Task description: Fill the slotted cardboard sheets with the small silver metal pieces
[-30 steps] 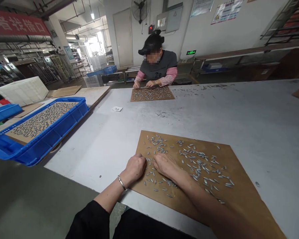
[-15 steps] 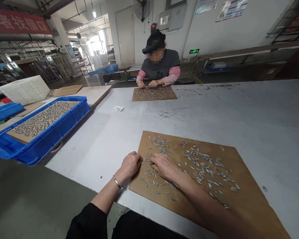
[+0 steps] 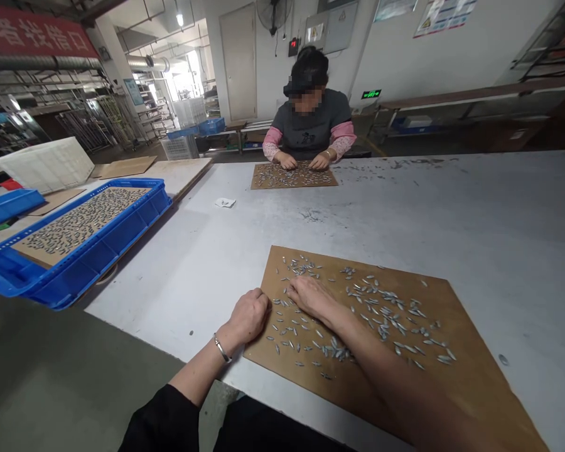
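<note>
Over brown board (image 3: pixel 471 370), right hand (image 3: pixel 311 297), shifted forward

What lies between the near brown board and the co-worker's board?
In the head view, pale tabletop with dark marks lies between the near brown board and the co-worker's board. A white paper slip lies left of that stretch.

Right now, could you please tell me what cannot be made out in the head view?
In the head view:
Left hand: fingertips hidden by its own knuckles; any hold unclear.
Right hand: fingertips tucked underneath; any hold unclear.
Brown board: partly covered by the right forearm.
Grey pieces: too small for surface detail.
White slip: any detail too small to read.
</note>
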Tool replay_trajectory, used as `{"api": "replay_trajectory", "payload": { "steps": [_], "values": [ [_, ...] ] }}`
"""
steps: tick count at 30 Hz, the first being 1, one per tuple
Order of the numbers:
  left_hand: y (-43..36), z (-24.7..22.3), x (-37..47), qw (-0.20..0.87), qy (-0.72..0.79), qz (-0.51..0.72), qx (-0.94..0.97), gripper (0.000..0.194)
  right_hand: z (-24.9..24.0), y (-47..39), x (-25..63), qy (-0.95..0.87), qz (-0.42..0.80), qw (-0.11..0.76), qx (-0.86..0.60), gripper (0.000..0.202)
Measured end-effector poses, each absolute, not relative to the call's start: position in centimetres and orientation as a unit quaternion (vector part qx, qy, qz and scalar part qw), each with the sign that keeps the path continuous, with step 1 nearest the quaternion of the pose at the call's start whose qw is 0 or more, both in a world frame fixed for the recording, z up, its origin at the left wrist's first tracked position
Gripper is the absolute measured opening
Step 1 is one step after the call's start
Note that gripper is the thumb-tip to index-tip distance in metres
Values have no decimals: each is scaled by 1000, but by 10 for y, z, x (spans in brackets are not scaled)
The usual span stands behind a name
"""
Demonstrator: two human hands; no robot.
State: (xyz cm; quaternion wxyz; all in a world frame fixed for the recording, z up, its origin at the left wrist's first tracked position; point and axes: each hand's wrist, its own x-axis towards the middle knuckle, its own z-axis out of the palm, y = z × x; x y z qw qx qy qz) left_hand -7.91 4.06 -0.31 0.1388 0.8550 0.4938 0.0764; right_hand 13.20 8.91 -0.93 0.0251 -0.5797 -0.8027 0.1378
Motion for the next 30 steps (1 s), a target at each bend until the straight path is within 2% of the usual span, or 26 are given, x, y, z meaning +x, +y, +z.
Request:
{"api": "replay_trajectory", "payload": {
  "steps": [5,9,12,15,17,23,27,30],
  "values": [
    [18,11,-97,216,481,143,837,15,-11,78,136,-787,143,108,-591,17],
    [9,2,-103,159,462,139,861,17,-10,61,137,-795,146,157,-567,24],
    [7,-15,-101,86,428,113,892,23,-10,52,135,-820,132,152,-536,26],
    [3,-29,-99,55,399,122,907,25,-9,51,126,-840,123,140,-510,24],
    [0,-30,-100,69,389,144,907,25,-8,54,117,-855,122,128,-487,23],
    [6,-13,-108,204,447,233,839,22,2,65,87,-885,94,47,-453,22],
    [29,-8,-103,157,503,165,833,24,11,59,91,-870,96,52,-480,22],
    [46,-11,-97,138,495,113,850,25,18,37,111,-843,153,71,-511,22]
  ]
}}
